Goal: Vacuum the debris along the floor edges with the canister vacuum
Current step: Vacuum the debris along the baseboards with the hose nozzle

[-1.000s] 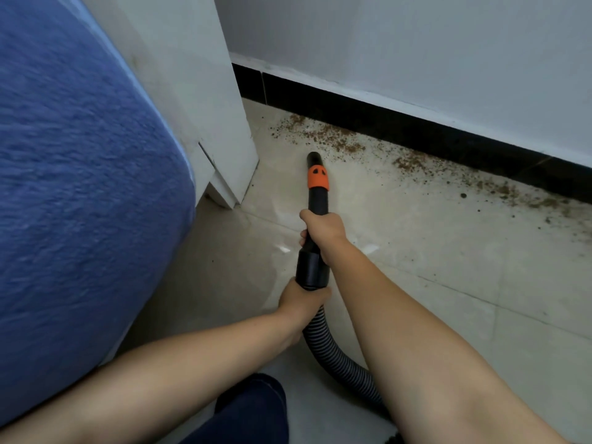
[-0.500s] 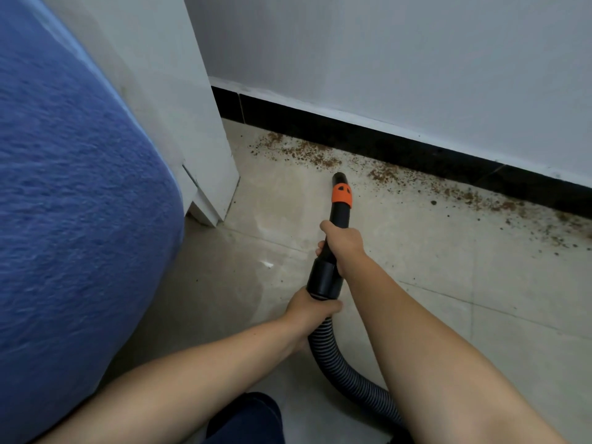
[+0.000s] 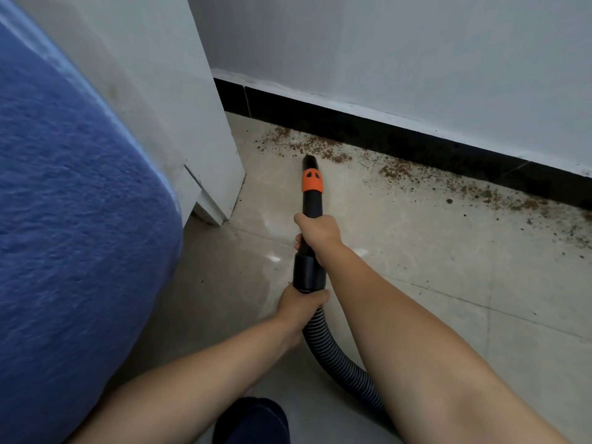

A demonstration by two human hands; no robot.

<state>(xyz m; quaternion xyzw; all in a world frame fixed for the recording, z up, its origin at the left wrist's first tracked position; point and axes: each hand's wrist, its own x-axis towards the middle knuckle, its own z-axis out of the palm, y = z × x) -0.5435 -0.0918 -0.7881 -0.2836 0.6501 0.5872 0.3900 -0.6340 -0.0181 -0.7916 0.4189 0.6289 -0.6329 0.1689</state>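
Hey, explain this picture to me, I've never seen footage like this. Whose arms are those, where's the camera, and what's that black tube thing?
The camera sits on a person's head, looking down at their own arms. The right hand grips the black vacuum nozzle with its orange band, and the left hand holds the ribbed hose just behind it. The nozzle tip points at brown debris scattered along the black baseboard on the tiled floor. At left are a blue blanket and a white furniture panel. The canister itself is out of view.
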